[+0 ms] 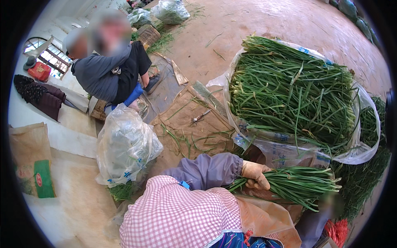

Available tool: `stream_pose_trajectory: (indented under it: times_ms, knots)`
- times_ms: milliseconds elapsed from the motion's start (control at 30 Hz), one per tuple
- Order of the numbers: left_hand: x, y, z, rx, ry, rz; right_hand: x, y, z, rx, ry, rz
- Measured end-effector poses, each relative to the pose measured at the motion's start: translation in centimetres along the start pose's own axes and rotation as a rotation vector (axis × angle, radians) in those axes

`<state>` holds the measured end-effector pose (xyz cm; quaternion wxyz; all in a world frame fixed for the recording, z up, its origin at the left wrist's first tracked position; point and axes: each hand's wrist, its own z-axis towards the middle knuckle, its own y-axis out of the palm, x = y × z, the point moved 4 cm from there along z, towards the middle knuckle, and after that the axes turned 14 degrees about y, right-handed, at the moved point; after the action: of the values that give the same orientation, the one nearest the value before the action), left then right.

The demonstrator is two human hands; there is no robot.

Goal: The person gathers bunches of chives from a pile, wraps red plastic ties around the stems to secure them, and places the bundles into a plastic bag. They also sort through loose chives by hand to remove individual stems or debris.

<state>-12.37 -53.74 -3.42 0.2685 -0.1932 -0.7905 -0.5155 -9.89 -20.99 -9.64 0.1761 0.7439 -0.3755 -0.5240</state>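
Observation:
My left hand (256,175), in a tan glove under a grey-purple sleeve, grips a bundle of long green leaves (297,184), which look like garlic chives. Its fingers wrap the bundle near the left part, and the pale stem ends point right. The bundle lies above my brown apron (263,214). At the lower right, my right hand (330,204) is blurred at the end of its sleeve, close to the stem ends. Its fingers cannot be made out. Beyond the bundle, a large stack of the same greens (291,93) fills an opened clear plastic bag (369,155).
Brown sacking (183,114) bears loose leaves and a small cutting tool (200,117). A stuffed clear plastic bag (127,142) stands left. A seated person (99,74) is at upper left. More greens (363,183) lie heaped right, above red strings (336,232). Filled bags (170,12) stand farther off.

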Motion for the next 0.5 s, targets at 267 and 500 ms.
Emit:
stream_pose_trajectory:
  times_ms: [267,500]
  knots:
    - [0.1,0.4,0.8,-0.056,0.039,-0.033,-13.6,-2.2,-1.1,0.378,-0.231,-0.734]
    - [-0.1,0.6,-0.6,0.038,-0.005,-0.083,-7.9,30.0,-0.7,-0.389,-0.123,-1.489]
